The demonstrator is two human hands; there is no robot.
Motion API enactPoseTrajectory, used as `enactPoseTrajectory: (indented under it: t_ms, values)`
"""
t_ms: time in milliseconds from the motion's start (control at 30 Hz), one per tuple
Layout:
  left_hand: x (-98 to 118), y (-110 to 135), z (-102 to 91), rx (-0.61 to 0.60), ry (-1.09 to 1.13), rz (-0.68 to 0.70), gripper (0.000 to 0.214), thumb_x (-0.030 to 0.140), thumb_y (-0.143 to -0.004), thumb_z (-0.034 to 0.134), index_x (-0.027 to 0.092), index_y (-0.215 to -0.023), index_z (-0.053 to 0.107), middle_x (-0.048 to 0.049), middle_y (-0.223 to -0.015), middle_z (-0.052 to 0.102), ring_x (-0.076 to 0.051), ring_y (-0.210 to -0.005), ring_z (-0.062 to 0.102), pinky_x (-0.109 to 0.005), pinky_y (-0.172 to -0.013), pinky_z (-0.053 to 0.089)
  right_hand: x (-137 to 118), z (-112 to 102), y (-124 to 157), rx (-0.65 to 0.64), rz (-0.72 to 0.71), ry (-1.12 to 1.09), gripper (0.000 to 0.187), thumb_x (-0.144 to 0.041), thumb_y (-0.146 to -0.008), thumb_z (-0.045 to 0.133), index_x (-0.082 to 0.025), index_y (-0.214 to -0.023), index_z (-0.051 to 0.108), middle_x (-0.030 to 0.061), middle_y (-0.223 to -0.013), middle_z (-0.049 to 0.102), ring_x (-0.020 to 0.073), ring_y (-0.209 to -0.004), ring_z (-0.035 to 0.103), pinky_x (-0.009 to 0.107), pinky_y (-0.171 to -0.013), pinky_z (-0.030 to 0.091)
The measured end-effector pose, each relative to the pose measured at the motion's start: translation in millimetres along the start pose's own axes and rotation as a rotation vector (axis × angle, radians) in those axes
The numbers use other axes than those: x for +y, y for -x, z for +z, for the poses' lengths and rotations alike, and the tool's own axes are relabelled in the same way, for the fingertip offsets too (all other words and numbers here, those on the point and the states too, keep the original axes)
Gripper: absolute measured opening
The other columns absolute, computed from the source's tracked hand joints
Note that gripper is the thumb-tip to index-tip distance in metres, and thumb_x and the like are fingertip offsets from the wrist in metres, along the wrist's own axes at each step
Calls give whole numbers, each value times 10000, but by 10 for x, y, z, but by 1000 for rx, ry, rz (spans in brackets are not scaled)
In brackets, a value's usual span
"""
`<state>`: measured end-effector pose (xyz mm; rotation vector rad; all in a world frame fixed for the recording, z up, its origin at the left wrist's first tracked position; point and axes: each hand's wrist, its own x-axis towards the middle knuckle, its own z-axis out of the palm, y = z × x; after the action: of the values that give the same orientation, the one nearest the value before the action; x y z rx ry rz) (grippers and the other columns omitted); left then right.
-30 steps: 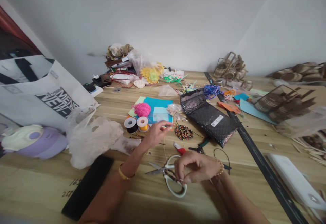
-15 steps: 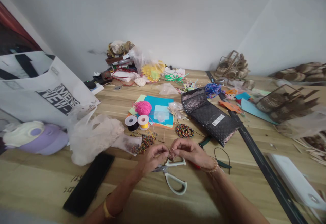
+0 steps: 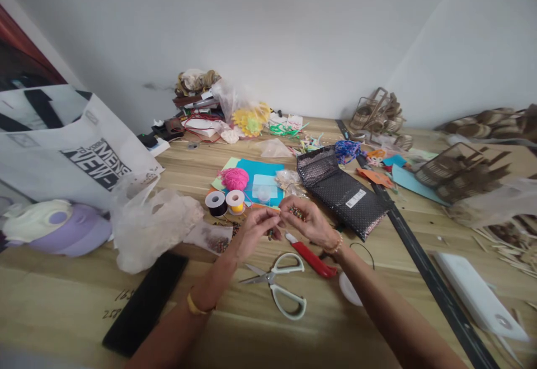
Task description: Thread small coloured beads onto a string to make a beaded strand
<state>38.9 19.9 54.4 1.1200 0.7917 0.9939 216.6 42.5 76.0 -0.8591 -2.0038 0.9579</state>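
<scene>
My left hand (image 3: 258, 229) and my right hand (image 3: 305, 218) meet in the middle above the table, fingertips pinched close together. A short beaded string (image 3: 271, 236), with small dark multicoloured beads, hangs under the left fingertips; the thin strand at the right fingertips is too fine to make out. Below the hands lie scissors (image 3: 268, 277) with white handles, blades parted. A red-handled utility knife (image 3: 312, 258) rests under my right wrist. Loose beads (image 3: 220, 240) in a clear bag sit left of my left hand. More beads show partly behind my right hand.
Black and yellow thread spools (image 3: 215, 203), pink yarn (image 3: 235, 179) and blue paper (image 3: 260, 169) lie beyond the hands. A black bubble mailer (image 3: 344, 195) is at right. A black case (image 3: 145, 304), a plastic bag (image 3: 157, 223) and a white shopping bag (image 3: 75, 140) stand left. Wicker baskets (image 3: 377, 112) sit behind.
Both hands have moved up and away from the scissors, still pinched together. The scissors' blades, the red utility knife and a white round object under my right forearm now show more fully.
</scene>
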Motion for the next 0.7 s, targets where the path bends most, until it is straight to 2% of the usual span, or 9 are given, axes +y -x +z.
enactPoseTrajectory:
  t_ms: [100,200,400,500,700]
  values:
    - [-45,6,-42,1,39,-37,301,420,-771,666,137,-854,602,-30,-774,642,-96,-563,568,-223,-542,426,104,75,-32,13,62,-18,227,-367,-902,533,-161,-839,607,37,-805,623,162,-774,569,276,-731,422]
    - [-121,100,-83,-28,-58,-84,299,419,-768,669,125,-766,610,-8,-658,592,-94,-563,526,-217,-536,405,215,227,69,30,148,-84,251,-381,-893,541,-152,-806,595,30,-780,618,159,-750,568,273,-713,424]
    - [-316,242,-156,43,-170,-134,359,474,-743,651,128,-666,601,16,-583,545,-89,-529,485,-219,-530,388,344,426,260,1,233,-178,318,-451,-859,574,-142,-786,599,31,-768,615,155,-735,564,269,-700,433]
    - [-380,248,-184,75,-205,-126,350,468,-732,656,133,-648,598,16,-567,546,-92,-519,481,-216,-519,385,347,458,276,0,255,-216,353,-487,-849,580,-142,-776,600,24,-734,608,147,-700,554,260,-668,427]
    - [-407,239,-169,154,-344,-13,203,332,-752,645,131,-777,649,-7,-629,598,-109,-558,508,-219,-538,399,320,478,284,44,276,-256,370,-513,-832,603,-150,-762,610,14,-722,606,141,-687,539,258,-659,419]
